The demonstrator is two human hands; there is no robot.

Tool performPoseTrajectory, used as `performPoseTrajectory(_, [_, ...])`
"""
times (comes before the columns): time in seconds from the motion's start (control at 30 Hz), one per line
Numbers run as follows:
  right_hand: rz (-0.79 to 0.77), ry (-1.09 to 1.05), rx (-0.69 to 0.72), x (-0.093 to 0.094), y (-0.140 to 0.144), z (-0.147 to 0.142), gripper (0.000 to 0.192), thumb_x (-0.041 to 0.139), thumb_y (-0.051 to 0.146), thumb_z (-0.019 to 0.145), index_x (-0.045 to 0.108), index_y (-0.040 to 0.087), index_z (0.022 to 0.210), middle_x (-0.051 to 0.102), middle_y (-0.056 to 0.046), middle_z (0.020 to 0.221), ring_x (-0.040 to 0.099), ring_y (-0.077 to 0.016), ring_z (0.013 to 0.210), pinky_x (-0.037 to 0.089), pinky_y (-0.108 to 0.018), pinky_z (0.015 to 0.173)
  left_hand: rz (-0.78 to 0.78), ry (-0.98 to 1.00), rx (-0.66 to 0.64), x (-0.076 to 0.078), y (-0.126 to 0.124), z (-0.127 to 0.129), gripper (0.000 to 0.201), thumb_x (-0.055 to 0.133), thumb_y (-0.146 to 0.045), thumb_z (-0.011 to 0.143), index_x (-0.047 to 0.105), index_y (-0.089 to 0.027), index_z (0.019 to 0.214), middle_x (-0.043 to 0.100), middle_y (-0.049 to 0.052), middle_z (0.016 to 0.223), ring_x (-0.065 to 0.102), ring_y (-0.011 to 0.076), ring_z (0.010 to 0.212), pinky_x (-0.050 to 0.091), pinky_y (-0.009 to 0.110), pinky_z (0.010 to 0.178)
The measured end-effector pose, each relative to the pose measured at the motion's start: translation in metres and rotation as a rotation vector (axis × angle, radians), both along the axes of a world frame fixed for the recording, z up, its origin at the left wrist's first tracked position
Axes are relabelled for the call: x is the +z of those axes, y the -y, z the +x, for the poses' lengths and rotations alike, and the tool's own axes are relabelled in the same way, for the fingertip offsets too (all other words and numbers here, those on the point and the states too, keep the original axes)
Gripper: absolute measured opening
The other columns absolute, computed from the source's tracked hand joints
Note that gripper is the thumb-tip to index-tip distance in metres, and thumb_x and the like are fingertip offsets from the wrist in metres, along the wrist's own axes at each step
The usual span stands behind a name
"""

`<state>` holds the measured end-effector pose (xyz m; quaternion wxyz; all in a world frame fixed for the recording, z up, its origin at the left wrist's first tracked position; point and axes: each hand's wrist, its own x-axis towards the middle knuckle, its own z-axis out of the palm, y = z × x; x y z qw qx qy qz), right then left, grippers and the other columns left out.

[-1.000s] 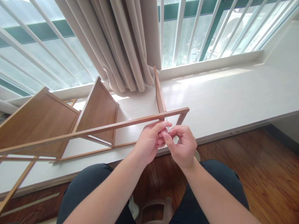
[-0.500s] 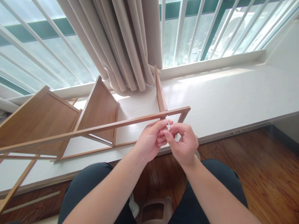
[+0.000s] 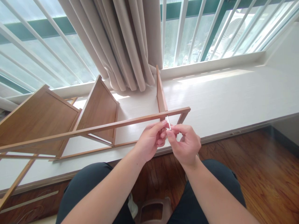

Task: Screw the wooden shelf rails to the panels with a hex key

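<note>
A thin silver hex key [image 3: 168,122] meets the wooden rail [image 3: 140,119] of a shelf frame near the rail's right end. My right hand [image 3: 185,144] pinches the key's lower, bent end between thumb and forefinger. Close against the shaft, my left hand [image 3: 150,140] has its thumb and curled fingers around the key's middle; their exact contact is partly hidden. Behind the rail, an upright wooden panel [image 3: 161,93] joins it where the key's tip sits. The screw head itself cannot be made out.
More wooden shelf panels [image 3: 100,112] stand to the left within the frame, on a white window ledge [image 3: 221,93]. A beige curtain [image 3: 126,46] hangs behind, beside barred windows. Below are my knees, a plastic stool [image 3: 167,207] and the wooden floor [image 3: 257,174].
My right hand has shifted slightly right with the bent end of the hex key. The left fingers have loosened a little, leaving more of the shaft in view. The wooden frame stays put.
</note>
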<state>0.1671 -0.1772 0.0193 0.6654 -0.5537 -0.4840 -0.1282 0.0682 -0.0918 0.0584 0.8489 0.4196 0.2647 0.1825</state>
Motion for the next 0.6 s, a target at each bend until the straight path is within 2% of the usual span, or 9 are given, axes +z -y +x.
performPoseTrajectory(0.13, [0.001,-0.009,0.017,0.002,-0.001,0.0,0.011,0.075,0.021,0.092,0.068,0.024,0.1,0.068,0.006,0.067,0.064,-0.0115,0.055,0.057,-0.023,0.054,0.137,-0.121,0.024,-0.015,-0.001,-0.002,0.039,0.069,-0.046,0.088,0.057,-0.016,0.067,0.045,-0.005,0.056,0.034,0.0048,0.045,0.02,0.02,0.044])
performPoseTrajectory(0.2, [0.004,-0.003,0.022,0.003,-0.001,0.001,0.012,0.075,0.02,0.092,0.067,0.024,0.1,0.067,0.006,0.067,0.064,-0.0111,0.055,0.056,-0.023,0.054,0.27,-0.216,-0.033,-0.025,-0.003,-0.006,0.039,0.062,-0.045,0.091,0.055,-0.016,0.064,0.044,-0.005,0.053,0.036,0.0059,0.044,0.023,0.02,0.044])
performPoseTrajectory(0.3, [-0.003,0.001,0.023,0.002,0.0,0.001,0.012,0.075,0.019,0.092,0.067,0.023,0.1,0.066,0.006,0.067,0.065,-0.0116,0.056,0.056,-0.024,0.055,0.525,-0.431,-0.286,-0.043,-0.005,-0.013,0.037,0.054,-0.041,0.092,0.06,-0.017,0.065,0.047,-0.003,0.05,0.042,0.0083,0.044,0.031,0.021,0.045])
performPoseTrajectory(0.43, [-0.01,0.008,0.016,0.001,-0.001,0.001,0.01,0.075,0.021,0.092,0.067,0.023,0.099,0.064,0.006,0.065,0.063,-0.0117,0.055,0.055,-0.024,0.054,0.774,-0.774,-0.624,-0.07,-0.008,-0.017,0.039,0.054,-0.045,0.091,0.063,-0.017,0.065,0.064,0.003,0.057,0.056,0.0141,0.044,0.042,0.026,0.045])
performPoseTrajectory(0.5, [-0.014,0.013,0.009,0.001,0.0,0.001,0.009,0.074,0.022,0.093,0.067,0.023,0.098,0.065,0.005,0.065,0.063,-0.0118,0.054,0.054,-0.024,0.052,0.798,-0.878,-0.729,-0.083,-0.012,-0.016,0.045,0.05,-0.047,0.093,0.063,-0.017,0.063,0.066,0.006,0.057,0.058,0.0153,0.041,0.047,0.028,0.047])
performPoseTrajectory(0.6, [-0.016,0.014,0.008,0.0,0.0,0.002,0.009,0.073,0.019,0.093,0.067,0.023,0.099,0.065,0.005,0.066,0.063,-0.012,0.055,0.055,-0.025,0.054,0.7,-0.896,-0.767,-0.095,-0.018,-0.012,0.058,0.039,-0.054,0.099,0.063,-0.016,0.062,0.068,0.01,0.058,0.06,0.017,0.041,0.051,0.031,0.047])
